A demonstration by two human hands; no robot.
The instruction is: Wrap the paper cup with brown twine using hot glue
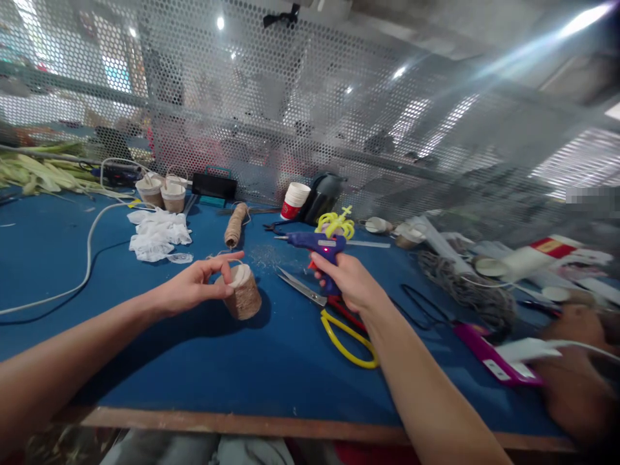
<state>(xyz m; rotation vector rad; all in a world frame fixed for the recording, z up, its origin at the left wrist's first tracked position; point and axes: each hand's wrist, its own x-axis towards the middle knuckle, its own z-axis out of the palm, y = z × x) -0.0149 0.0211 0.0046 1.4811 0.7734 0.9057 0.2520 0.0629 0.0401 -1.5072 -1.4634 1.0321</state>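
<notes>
My left hand is closed on a small paper cup wrapped in brown twine. The cup is tilted, and its pale end faces up and to the left. In my right hand is a blue hot glue gun, its nozzle pointing left. A red light glows on its side, and a clear glue stick sticks out of its back. Scissors with yellow and red handles lie open under the right hand. Behind the cup is a spool of twine.
White gloves and two twine-wrapped cups lie back left. Stacked paper cups and a yellow ornament stand at the back. At right are a purple power strip, grey cord and another person's blurred hand.
</notes>
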